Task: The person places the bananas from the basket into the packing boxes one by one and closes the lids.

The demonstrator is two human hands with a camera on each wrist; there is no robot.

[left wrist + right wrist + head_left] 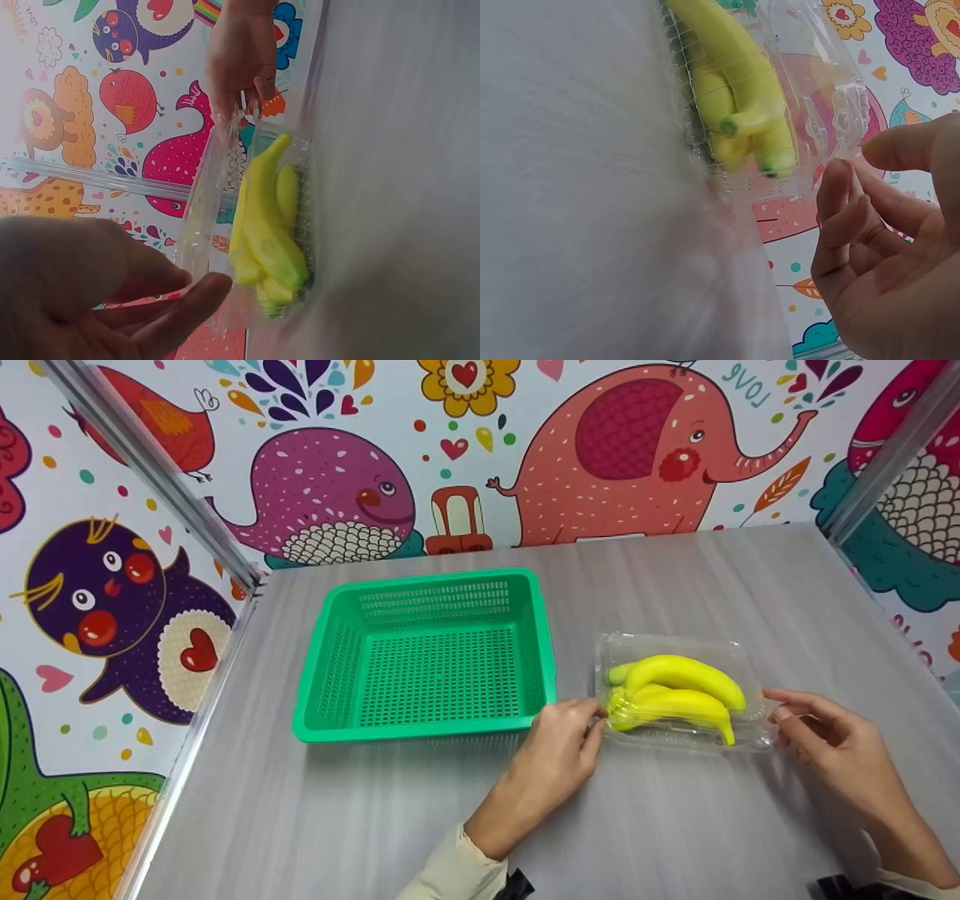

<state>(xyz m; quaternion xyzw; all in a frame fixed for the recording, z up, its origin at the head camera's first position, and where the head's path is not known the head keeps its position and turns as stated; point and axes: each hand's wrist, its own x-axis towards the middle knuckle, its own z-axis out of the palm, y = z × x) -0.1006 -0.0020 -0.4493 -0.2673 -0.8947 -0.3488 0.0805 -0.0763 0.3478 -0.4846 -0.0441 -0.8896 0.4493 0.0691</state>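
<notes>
A clear plastic clamshell box [752, 666] lies on the table with yellow bananas [684, 671] inside. At its left end, my left hand [555, 746] pinches the edge between thumb and fingers. My right hand [844, 746] pinches the front right corner. The right wrist view shows the right thumb and forefinger at the lid's edge tab [847, 124]. In the left wrist view the lid [196, 236] stands partly raised from the base, with the bananas resting in the base.
A green perforated plastic basket [427, 730] stands on the table [300, 825], just left of the box. Behind the table rises a wall panel [480, 457] printed with cartoon animals. Another printed panel [67, 712] borders the left side.
</notes>
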